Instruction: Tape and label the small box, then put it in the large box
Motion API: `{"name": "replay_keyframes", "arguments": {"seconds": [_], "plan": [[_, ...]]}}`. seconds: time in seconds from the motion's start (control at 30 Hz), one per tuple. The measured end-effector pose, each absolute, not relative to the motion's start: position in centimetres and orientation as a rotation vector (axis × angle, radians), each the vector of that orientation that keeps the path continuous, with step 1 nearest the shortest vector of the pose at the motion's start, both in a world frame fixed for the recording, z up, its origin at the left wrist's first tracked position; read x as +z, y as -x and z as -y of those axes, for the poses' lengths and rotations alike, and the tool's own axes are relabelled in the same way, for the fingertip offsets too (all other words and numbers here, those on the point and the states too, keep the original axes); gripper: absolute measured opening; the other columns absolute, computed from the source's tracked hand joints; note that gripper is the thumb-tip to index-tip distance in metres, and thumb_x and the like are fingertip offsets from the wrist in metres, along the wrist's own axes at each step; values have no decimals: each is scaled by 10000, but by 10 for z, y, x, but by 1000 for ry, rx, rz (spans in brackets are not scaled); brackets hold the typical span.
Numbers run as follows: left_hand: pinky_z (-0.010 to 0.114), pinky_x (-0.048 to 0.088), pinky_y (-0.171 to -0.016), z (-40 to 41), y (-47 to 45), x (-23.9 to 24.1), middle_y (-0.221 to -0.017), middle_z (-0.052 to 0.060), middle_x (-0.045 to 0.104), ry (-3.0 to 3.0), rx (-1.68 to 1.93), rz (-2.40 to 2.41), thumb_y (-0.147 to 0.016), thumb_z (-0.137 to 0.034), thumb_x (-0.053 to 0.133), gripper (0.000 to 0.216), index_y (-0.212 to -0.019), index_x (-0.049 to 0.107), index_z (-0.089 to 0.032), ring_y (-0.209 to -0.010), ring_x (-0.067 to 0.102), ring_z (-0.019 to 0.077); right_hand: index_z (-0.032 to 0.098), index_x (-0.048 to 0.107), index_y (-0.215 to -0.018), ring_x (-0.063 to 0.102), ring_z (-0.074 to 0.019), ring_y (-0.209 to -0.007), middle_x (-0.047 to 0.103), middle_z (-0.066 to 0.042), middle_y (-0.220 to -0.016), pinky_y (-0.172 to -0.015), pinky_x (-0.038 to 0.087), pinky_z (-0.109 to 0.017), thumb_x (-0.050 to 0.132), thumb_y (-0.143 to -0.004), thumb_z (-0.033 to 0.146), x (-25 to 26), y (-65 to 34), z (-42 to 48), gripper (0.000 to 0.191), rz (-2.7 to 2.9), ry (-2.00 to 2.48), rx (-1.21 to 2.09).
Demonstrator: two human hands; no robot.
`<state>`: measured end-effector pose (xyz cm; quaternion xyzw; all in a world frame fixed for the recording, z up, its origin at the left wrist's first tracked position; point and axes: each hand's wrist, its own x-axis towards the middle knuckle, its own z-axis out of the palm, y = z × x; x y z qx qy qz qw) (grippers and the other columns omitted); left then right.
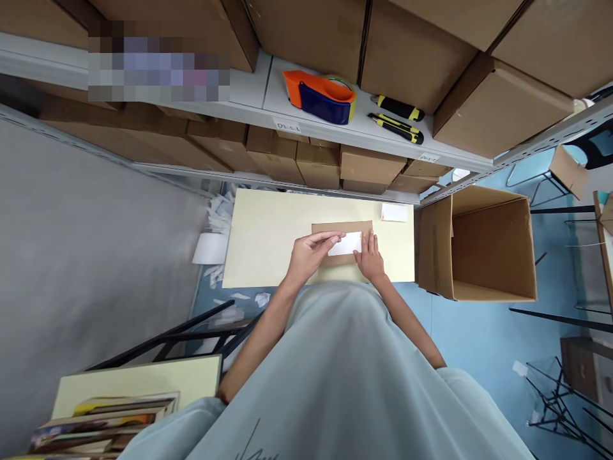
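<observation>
A flat brown cardboard piece [342,227] lies on the cream table [268,236] in front of me, with a white label [347,244] on its upper face. My left hand [311,251] is closed in a pinch at the label's left end, and its fingers cover that corner. Flat on the cardboard's right side rests my right hand [370,254], fingers stretched out, its fingertips beside the label's right edge. Whether the label is fully stuck down cannot be seen. A small stack of white labels [394,212] sits at the table's back right corner.
Above the table, a shelf [268,96] holds cardboard boxes, an orange and blue tape dispenser [320,97] and two utility knives [397,118]. A large open carton [493,246] stands right of the table. Paper scraps [220,214] and a white bin [209,248] are at left.
</observation>
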<state>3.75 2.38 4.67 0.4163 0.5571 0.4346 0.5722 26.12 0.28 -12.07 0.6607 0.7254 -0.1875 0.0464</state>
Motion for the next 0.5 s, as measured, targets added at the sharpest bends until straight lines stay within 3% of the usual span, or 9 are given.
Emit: {"name": "replay_keyframes", "arguments": {"seconds": [0.13, 0.33, 0.5], "plan": [[497, 617, -1105, -26, -38, 47, -1102, 113, 857, -970, 1030, -1296, -819, -694, 839, 523, -1006, 879, -207, -1079, 805, 314, 139, 137, -1783, 124, -373, -1724, 36, -171, -1860, -1169, 571, -541, 362, -1153, 492, -123, -262, -2, 756, -2227, -2030, -580], [458, 672, -923, -27, -35, 40, -1008, 114, 861, -952, 987, -1341, -765, -702, 869, 529, -915, 874, -195, -887, 807, 290, 131, 160, -1780, 107, -366, -1727, 39, -175, -1863, -1175, 563, -521, 348, -1155, 495, -127, -263, -2, 747, -2232, -2022, -594], [412, 669, -852, -29, -34, 39, -878, 91, 847, -963, 968, -1403, -713, -687, 905, 496, -801, 836, -204, -854, 799, 279, 132, 171, -1780, 124, -369, -1724, 41, -169, -1864, -1190, 554, -527, 347, -1153, 498, -126, -263, -2, 746, -2237, -2032, -605]]}}
